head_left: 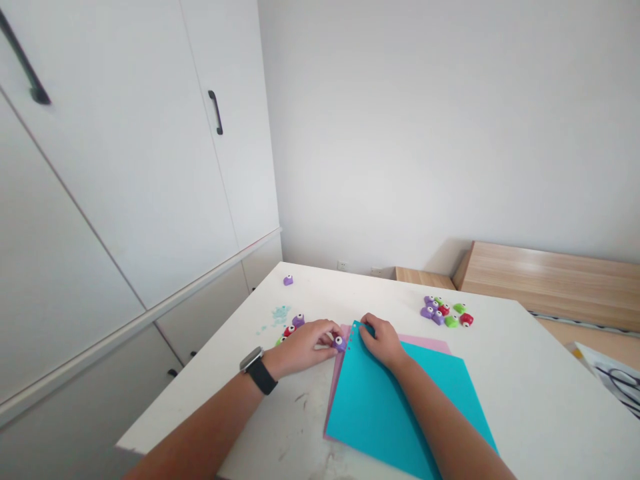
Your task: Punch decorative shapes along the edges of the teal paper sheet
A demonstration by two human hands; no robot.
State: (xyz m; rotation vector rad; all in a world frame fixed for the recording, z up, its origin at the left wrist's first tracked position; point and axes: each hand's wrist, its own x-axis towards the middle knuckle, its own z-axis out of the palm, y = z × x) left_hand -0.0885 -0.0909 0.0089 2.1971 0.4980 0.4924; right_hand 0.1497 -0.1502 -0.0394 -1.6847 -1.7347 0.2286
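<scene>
A teal sheet (395, 407) lies nearest on the white desk (525, 373), on top of a pink sheet (430, 345) that shows along its left and far edges. At the teal sheet's far corner both hands meet. The left hand (305, 347), with a dark watch (255, 365) on its wrist, is closed around a small purple punch (339, 344) set against the sheet's left edge, where a short row of little holes shows. The right hand (383, 340) rests on the same corner with its fingers curled down onto the paper; whether it pinches the sheet or only presses it flat cannot be told. Just left of the teal sheet, behind the left hand, sit a few more punches (293, 327) in purple, red and green, with pale teal scraps (280, 313) scattered beyond them. Farther left and back a lone purple punch (288, 280) stands by itself. Beyond the sheet's right side lies a cluster of punches (445, 312), well apart from the hands.
</scene>
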